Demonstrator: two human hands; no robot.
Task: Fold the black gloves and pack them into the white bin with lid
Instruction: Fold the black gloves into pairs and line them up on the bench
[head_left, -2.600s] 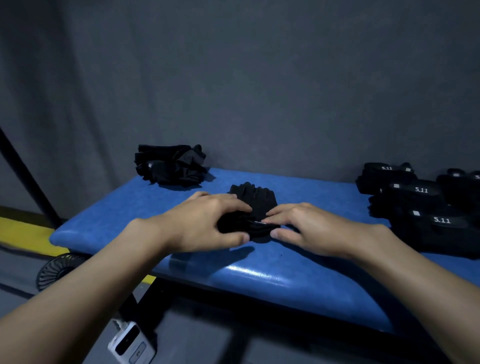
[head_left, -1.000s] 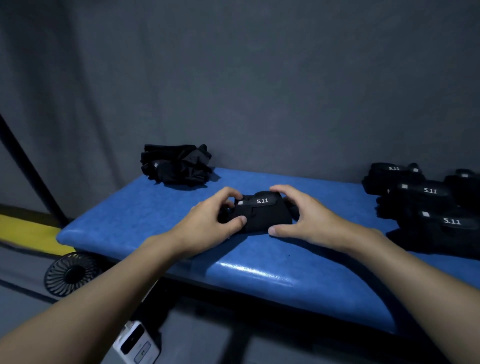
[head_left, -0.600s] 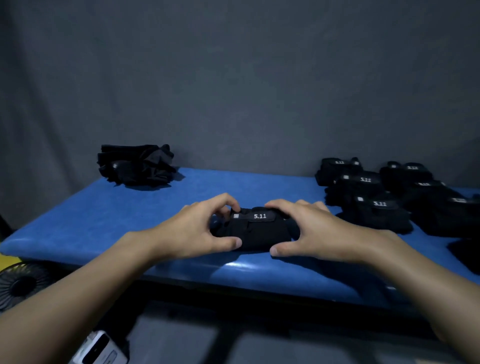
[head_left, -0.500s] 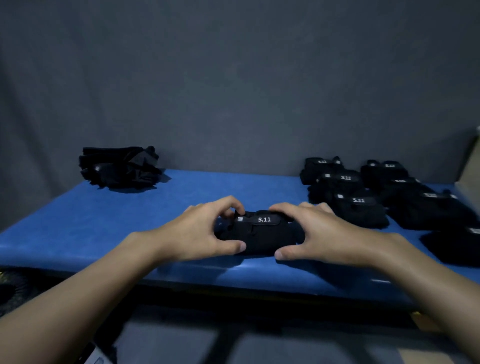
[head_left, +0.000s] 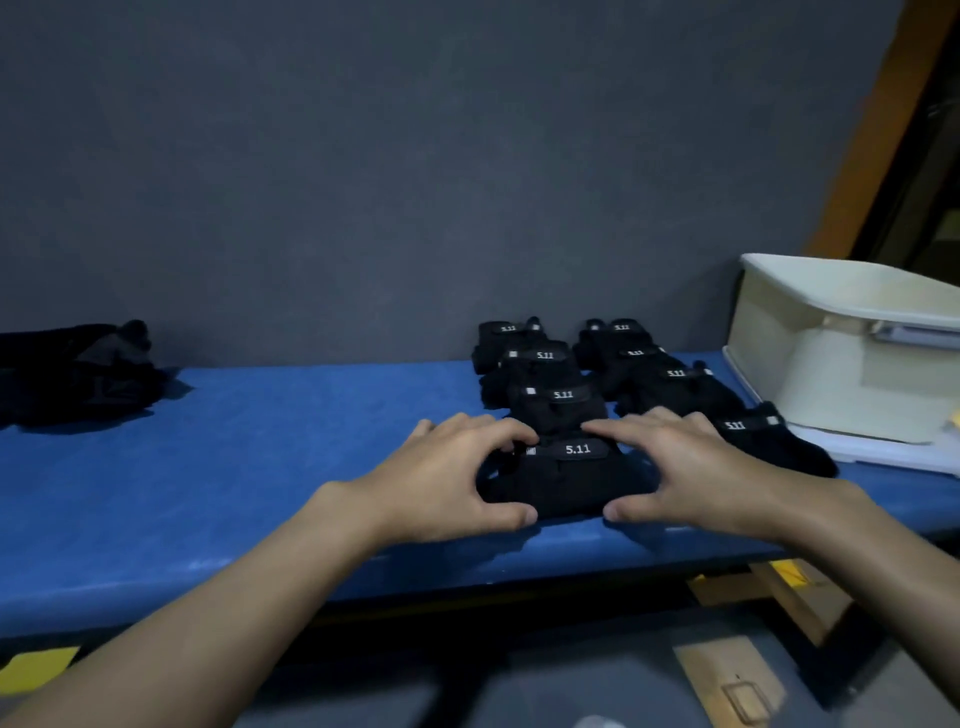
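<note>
As both seemingly grip it, the folded glove (head_left: 563, 486) lies between left hand (head_left: 447, 483) and right hand (head_left: 696, 478).

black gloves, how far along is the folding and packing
Done: several folded bundles sit in two rows on the blue bench. In hand: the left hand and right hand grip one more folded bundle at the front of the rows. Left: an unfolded pile at the far left, and packing into the white bin, whose inside is hidden.
</note>
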